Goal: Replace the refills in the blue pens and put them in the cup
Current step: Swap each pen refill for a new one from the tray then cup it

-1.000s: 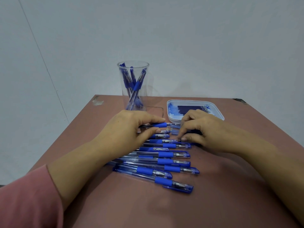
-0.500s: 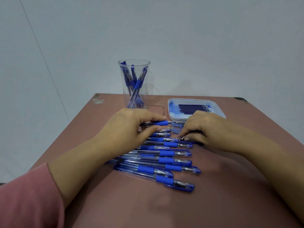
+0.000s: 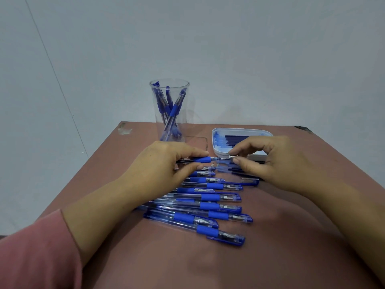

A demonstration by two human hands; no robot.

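My left hand (image 3: 164,163) grips a blue pen (image 3: 203,159) by its blue rubber grip, held level just above the table. My right hand (image 3: 268,161) pinches a small silver pen tip (image 3: 233,157) between thumb and forefinger, right at the pen's open front end. A loose blue cap (image 3: 250,181) lies below my right hand. Several capped blue pens (image 3: 210,207) lie in a row on the table in front of me. A clear cup (image 3: 169,111) at the back holds several blue pens. A white tray (image 3: 218,151) holds dark refills (image 3: 235,138).
The brown table (image 3: 208,263) ends at the wall behind the cup and tray. Its left edge runs diagonally beside my left forearm in a pink sleeve (image 3: 35,253). A few loose refills (image 3: 233,172) lie under my right hand.
My right hand has lifted off the table and now holds the silver tip at the pen's end. A loose blue cap has come into view where that hand rested. My left hand kept its grip.
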